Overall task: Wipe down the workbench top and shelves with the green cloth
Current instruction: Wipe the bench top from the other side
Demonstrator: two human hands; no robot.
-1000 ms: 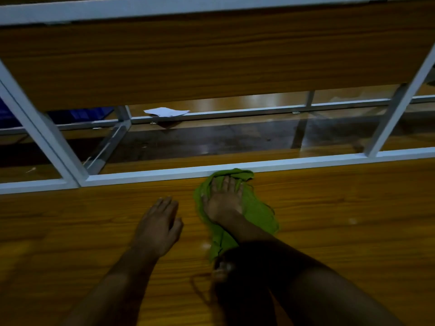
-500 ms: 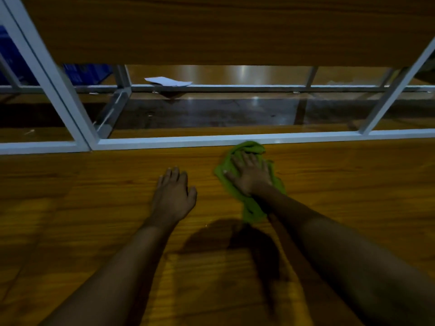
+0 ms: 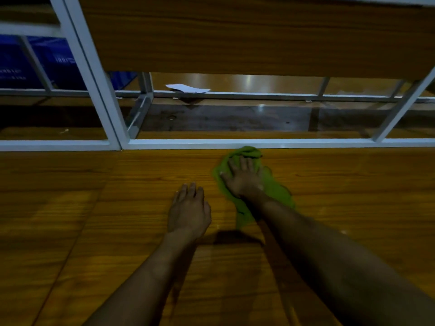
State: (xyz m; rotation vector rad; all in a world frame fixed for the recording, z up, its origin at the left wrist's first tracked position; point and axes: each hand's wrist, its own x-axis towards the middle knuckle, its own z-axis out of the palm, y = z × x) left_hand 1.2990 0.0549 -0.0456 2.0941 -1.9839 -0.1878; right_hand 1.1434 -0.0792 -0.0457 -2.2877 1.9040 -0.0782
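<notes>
Two hands on the workbench top (image 3: 353,184), both flat. Right hand (image 3: 242,177) lies palm-down w/ fingers spread on the green cloth (image 3: 275,191), pressing it to the wood rather than gripping it; cloth's far edge touches the white frame rail (image 3: 306,143) at the back of the top. Left hand (image 3: 188,210) rests open on bare wood just beside it, holding nothing, prob. bracing. Step in hand: wiping the top, back strip. Next move, I'd judge: sweep along the rail, then the wooden shelf (image 3: 235,43) above. Light is dim, so I can't tell which parts are already clean. White paper (image 3: 188,88) lies beyond the frame.
</notes>
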